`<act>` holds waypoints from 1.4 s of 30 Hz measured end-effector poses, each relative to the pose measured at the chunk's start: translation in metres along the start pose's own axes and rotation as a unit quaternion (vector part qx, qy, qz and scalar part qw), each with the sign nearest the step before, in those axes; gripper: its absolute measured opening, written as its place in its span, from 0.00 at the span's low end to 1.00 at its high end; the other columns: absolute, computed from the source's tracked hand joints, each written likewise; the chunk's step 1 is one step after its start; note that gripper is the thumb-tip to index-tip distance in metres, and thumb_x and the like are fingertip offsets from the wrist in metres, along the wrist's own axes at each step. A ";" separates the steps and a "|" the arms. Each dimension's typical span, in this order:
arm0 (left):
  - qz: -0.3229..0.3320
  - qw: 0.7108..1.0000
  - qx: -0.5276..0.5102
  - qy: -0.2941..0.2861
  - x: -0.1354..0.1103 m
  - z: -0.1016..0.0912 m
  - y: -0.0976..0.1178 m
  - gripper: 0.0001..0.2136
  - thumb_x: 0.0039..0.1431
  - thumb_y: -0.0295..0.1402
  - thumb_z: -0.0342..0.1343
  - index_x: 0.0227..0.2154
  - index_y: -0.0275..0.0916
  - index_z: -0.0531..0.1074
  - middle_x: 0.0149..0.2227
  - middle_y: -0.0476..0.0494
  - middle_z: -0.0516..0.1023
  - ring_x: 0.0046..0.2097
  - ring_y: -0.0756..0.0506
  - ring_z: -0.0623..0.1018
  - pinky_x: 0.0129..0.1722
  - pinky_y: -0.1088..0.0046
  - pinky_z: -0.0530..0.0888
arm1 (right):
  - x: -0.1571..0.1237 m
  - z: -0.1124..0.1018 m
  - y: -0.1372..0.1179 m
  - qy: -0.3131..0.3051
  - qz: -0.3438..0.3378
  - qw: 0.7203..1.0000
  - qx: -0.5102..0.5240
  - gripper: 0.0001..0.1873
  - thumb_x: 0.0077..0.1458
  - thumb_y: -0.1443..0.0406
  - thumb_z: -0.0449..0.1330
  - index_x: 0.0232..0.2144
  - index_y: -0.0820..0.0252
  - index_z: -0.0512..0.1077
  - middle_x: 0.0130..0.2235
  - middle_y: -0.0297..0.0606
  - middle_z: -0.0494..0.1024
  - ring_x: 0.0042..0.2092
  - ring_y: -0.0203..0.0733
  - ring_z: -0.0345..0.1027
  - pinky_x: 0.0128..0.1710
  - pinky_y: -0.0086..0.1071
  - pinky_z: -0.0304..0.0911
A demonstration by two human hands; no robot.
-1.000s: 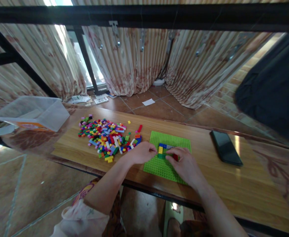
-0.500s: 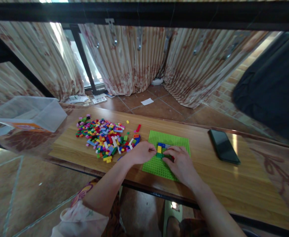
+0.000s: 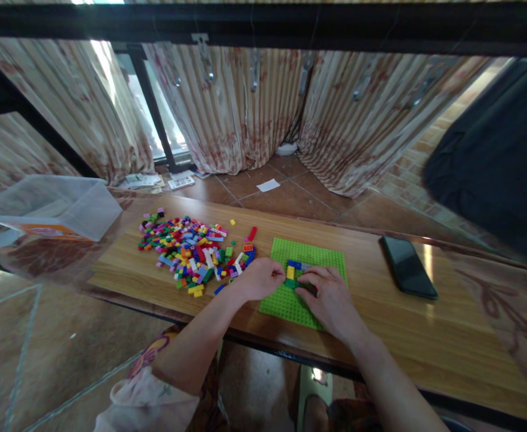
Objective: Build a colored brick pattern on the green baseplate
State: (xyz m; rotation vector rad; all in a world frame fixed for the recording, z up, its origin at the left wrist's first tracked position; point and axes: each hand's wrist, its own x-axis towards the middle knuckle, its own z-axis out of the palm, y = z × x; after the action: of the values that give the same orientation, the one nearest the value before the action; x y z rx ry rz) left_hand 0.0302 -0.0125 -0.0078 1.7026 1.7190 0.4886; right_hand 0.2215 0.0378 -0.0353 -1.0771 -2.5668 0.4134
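A bright green studded baseplate point(image 3: 286, 309) lies on the table under my hands. On it stands a small cluster of toy bricks: a blue brick point(image 3: 294, 264) at the far side, a yellow brick point(image 3: 290, 273) in the middle and a dark green brick point(image 3: 290, 283) nearest me. My left hand point(image 3: 261, 279) is closed in a pinch just left of the cluster; whatever its fingertips hold is too small to name. From the right, the thumb and fingers of my right hand point(image 3: 329, 297) close on the dark green brick's end, partly hiding the cluster.
Loose bricks of many colours form a pile point(image 3: 194, 252) left of the baseplate. A black phone point(image 3: 408, 267) lies to the right on the wooden table point(image 3: 425, 342). At the far left is a clear plastic bin point(image 3: 74, 204). Striped curtains point(image 3: 227, 114) hang beyond the table.
Hardly anything differs. My left hand's fingers have shifted very slightly, while my right hand stays at the brick cluster.
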 end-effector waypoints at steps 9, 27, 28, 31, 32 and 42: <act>-0.001 1.000 -0.012 0.002 0.002 -0.004 -0.009 0.13 0.58 0.32 0.49 0.32 0.33 0.79 0.31 0.45 0.80 0.33 0.48 0.75 0.33 0.76 0.68 | -0.001 -0.003 -0.001 -0.010 -0.010 1.000 0.010 0.07 0.56 0.61 0.60 0.34 0.52 0.78 0.44 0.38 0.77 0.48 0.49 0.63 0.48 0.44 0.59; 0.010 1.000 -0.004 -0.003 -0.003 -0.007 -0.007 0.11 0.57 0.31 0.52 0.37 0.34 0.78 0.37 0.44 0.81 0.39 0.46 0.77 0.41 0.74 0.71 | -0.009 -0.009 -0.003 -0.026 -0.020 0.999 0.007 0.07 0.54 0.61 0.62 0.36 0.52 0.77 0.45 0.38 0.76 0.49 0.49 0.64 0.48 0.45 0.59; 0.012 1.000 -0.004 -0.006 -0.003 -0.006 -0.005 0.11 0.56 0.31 0.52 0.36 0.34 0.78 0.37 0.44 0.81 0.39 0.46 0.77 0.41 0.74 0.70 | -0.009 -0.009 -0.002 -0.025 -0.020 0.999 0.007 0.07 0.54 0.61 0.63 0.37 0.52 0.77 0.46 0.38 0.76 0.49 0.49 0.64 0.49 0.45 0.59; -0.003 1.000 -0.002 -0.017 -0.005 -0.003 0.000 0.10 0.55 0.33 0.54 0.35 0.36 0.78 0.36 0.44 0.81 0.39 0.46 0.77 0.39 0.74 0.70 | -0.010 -0.010 0.000 -0.028 -0.022 0.999 0.010 0.10 0.52 0.62 0.64 0.39 0.51 0.77 0.47 0.38 0.76 0.49 0.50 0.64 0.49 0.46 0.60; -0.009 1.000 0.001 -0.018 -0.006 -0.001 0.002 0.09 0.54 0.33 0.56 0.35 0.36 0.78 0.35 0.44 0.81 0.39 0.45 0.77 0.39 0.73 0.70 | -0.011 -0.011 0.000 -0.028 -0.022 0.999 0.010 0.11 0.51 0.62 0.64 0.39 0.51 0.77 0.48 0.38 0.76 0.50 0.50 0.64 0.50 0.47 0.60; -0.022 0.997 0.070 0.033 -0.013 0.017 0.015 0.11 0.53 0.30 0.57 0.40 0.40 0.77 0.34 0.46 0.80 0.37 0.44 0.78 0.39 0.71 0.71 | -0.014 -0.024 0.021 0.030 0.013 0.999 0.038 0.12 0.51 0.60 0.64 0.40 0.52 0.77 0.48 0.40 0.76 0.50 0.51 0.66 0.52 0.49 0.63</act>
State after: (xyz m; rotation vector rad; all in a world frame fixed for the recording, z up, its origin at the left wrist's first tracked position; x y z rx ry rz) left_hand 0.0516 -0.0274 -0.0069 1.7585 1.8722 0.4164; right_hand 0.2536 0.0456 -0.0238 -1.0812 -2.4661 0.4746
